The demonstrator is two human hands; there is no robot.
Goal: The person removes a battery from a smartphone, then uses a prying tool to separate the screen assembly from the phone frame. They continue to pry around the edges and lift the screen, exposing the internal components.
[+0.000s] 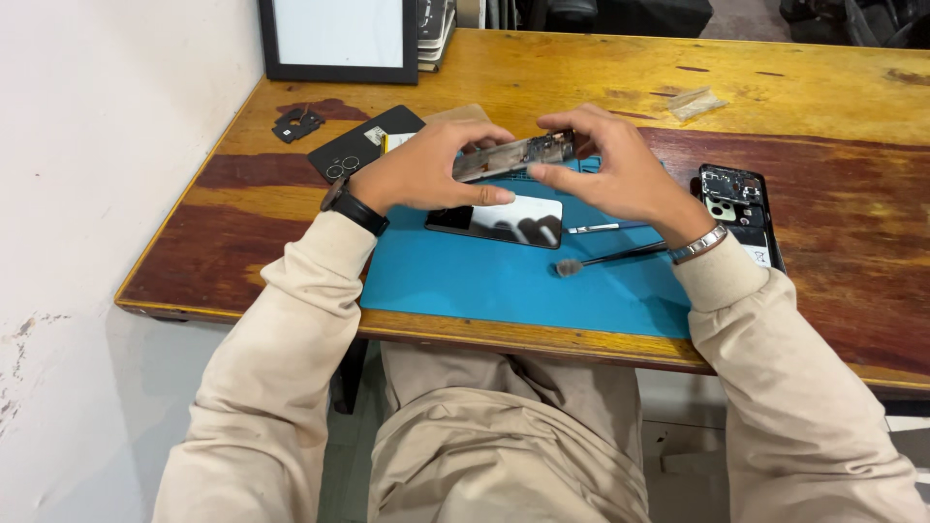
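Far left on the desk (823, 107) there's a small black bracket (296, 123) and a black back cover (365, 142), both close to the left edge with not much room past them. Left hand (421, 174) has its grip clamped on the left end of an opened phone frame (513, 155), held up on edge above the blue mat (504, 281). Right hand (620, 174) pinches the other end, fingers closed on it too. Right under them a screen (499, 219) lies flat on the mat. Tweezers (596, 229) and a brush (605, 260) sit to its right; the front of the mat is open. Another stripped phone (736, 203) sits off the mat's right edge, lots of bare desk beyond.
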